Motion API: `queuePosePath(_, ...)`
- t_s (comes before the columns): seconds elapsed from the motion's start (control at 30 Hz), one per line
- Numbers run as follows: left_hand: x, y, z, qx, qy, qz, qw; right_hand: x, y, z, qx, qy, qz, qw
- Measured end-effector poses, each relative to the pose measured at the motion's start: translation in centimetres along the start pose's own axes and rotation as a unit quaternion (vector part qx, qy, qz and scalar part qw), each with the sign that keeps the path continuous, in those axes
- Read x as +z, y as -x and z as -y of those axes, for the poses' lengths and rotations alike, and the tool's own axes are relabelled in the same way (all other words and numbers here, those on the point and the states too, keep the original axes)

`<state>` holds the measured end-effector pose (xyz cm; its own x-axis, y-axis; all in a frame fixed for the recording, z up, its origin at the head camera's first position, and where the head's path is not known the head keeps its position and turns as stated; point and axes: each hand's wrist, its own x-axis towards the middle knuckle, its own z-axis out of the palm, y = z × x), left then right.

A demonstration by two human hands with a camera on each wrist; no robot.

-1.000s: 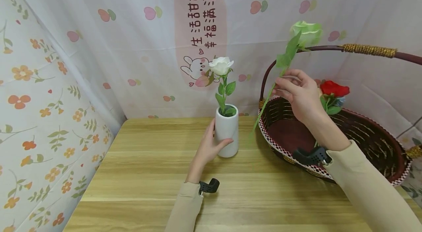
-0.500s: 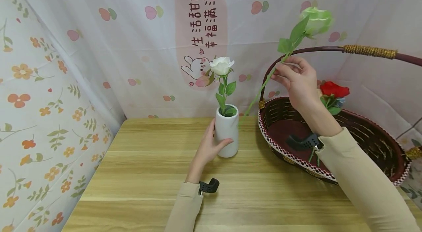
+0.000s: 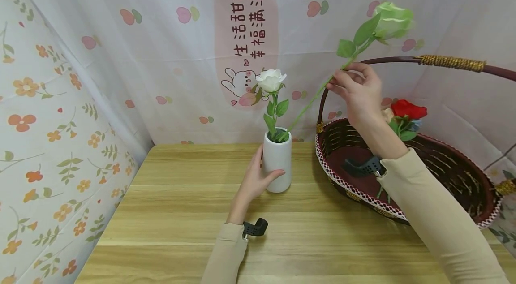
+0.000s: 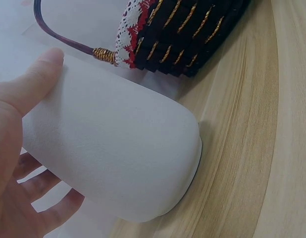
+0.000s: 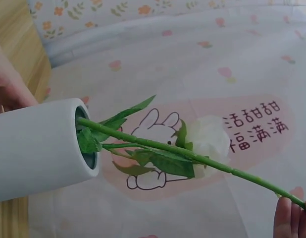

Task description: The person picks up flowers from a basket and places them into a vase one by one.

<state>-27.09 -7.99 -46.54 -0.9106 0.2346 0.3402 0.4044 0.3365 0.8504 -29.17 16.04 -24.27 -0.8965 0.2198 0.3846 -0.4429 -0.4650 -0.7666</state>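
Observation:
A white vase (image 3: 278, 167) stands upright on the wooden table, with a white rose (image 3: 271, 81) in it. My left hand (image 3: 257, 175) grips the vase from its left side, thumb across the front; the left wrist view shows the fingers behind it. Up to the right, my right hand (image 3: 361, 91) pinches the stem of a pale green rose (image 3: 393, 20). That rose leans right, and its stem (image 5: 232, 171) slants down to the vase's mouth. In the right wrist view the stem's lower end lies just inside the rim (image 5: 83, 111), beside the white rose's leaves.
A dark woven basket (image 3: 340, 176) with a lace-trimmed rim and a tall handle (image 3: 451, 61) stands at the right, under my right forearm. In it lie a red rose (image 3: 408, 108) and other flowers. A printed curtain (image 3: 169, 64) hangs behind the wooden table (image 3: 181, 212).
My right hand has moved up and left from over the basket with the green rose. The stem's lower end has swung left to the vase's mouth. The left hand and vase stay put.

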Motion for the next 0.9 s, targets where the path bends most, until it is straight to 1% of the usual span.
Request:
queuePosePath(0.2,0.0,0.0,0.0,-0.001,0.0,0.001,1.0,0.4,0.3,-0.7,0.003,0.006,0.017,1.0)
queuePosePath(0.4,0.0,0.0,0.0,0.003,0.0,0.0,1.0,0.7,0.7,-1.4,0.005,0.034,0.03,0.999)
queuePosePath(0.57,-0.1,0.0,-0.1,0.009,0.004,0.0,0.9999,0.6,0.9,-1.9,0.012,0.049,0.03,0.998)
queuePosePath(0.9,-0.1,0.0,0.0,0.01,0.001,-0.001,1.0,0.4,1.3,-3.4,0.023,0.052,0.037,0.998)
